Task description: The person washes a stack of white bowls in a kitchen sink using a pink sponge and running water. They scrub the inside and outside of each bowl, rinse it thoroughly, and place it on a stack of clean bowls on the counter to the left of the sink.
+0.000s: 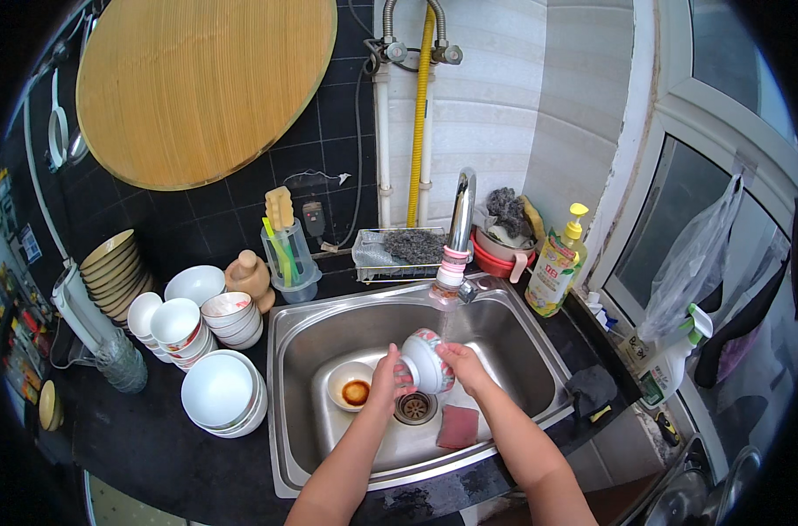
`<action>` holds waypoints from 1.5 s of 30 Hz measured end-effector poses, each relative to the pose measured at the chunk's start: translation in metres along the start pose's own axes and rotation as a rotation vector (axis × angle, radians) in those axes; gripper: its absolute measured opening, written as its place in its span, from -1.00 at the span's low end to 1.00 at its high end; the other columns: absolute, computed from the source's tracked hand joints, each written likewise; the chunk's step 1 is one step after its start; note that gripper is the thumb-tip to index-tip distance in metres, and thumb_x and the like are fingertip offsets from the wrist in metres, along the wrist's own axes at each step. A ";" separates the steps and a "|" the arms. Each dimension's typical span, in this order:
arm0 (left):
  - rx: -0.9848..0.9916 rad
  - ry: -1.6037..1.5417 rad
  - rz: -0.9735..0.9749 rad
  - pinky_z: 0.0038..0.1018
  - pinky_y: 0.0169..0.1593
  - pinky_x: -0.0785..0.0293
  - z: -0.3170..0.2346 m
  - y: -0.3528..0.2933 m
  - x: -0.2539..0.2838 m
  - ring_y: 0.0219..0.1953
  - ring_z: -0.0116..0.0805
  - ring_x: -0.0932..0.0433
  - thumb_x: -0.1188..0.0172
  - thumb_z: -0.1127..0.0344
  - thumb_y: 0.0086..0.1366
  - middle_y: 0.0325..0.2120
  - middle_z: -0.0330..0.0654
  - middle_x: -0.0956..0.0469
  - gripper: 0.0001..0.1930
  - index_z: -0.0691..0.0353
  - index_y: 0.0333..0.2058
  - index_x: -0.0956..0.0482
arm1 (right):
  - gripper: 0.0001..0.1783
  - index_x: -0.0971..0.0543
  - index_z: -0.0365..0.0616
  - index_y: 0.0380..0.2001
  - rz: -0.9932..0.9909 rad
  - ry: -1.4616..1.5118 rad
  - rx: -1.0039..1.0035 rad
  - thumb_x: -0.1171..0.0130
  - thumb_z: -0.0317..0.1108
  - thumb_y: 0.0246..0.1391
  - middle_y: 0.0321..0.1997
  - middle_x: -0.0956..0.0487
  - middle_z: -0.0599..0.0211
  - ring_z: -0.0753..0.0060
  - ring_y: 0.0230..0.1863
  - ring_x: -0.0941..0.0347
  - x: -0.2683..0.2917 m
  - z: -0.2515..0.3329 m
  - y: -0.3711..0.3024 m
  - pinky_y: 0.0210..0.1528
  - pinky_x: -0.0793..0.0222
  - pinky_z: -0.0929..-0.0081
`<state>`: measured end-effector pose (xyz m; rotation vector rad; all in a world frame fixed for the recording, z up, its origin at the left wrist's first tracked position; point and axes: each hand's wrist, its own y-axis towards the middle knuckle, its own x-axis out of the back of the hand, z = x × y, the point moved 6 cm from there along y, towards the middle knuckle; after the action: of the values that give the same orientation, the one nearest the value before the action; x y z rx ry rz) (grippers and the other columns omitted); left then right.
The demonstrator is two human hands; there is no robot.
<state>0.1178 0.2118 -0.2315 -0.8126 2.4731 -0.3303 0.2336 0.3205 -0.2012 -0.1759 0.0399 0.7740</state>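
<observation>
My left hand (386, 382) and my right hand (463, 365) grip a white bowl with a coloured floral pattern (426, 363) from both sides. It is tipped on its side, its foot turned toward me, above the steel sink (333, 324). Just over it is the tap (462, 215), and a faint stream of water seems to fall from its pink-and-clear nozzle. On the basin floor, left of my left hand, sits a small white bowl (339, 383) with brown liquid inside. A reddish sponge or cloth (458, 427) lies below my right hand, beside the drain (415, 408).
Left of the sink stand stacked white bowls (218, 390), smaller bowls (175, 323), a wooden mortar (250, 279) and a utensil holder (295, 263). Behind it is a wire rack (399, 250) with a scourer. On the right are a yellow soap bottle (557, 263), a dark cloth (592, 390) and a spray bottle (671, 364).
</observation>
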 end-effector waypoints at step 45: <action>-0.083 0.004 0.071 -0.20 -0.36 -0.56 -0.004 -0.010 -0.017 -0.13 -0.07 -0.42 0.04 0.34 0.02 -0.10 -0.02 -0.29 -0.40 0.17 0.10 -0.07 | -0.49 -0.28 -0.04 0.09 0.217 -1.514 0.461 0.16 -0.04 0.12 0.25 -0.10 0.23 0.17 0.29 0.08 -0.028 0.006 -0.020 0.26 0.25 0.13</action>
<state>0.1323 0.2140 -0.2176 -0.7560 2.5267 -0.2056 0.2274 0.2885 -0.1900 0.8869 -1.2016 0.9287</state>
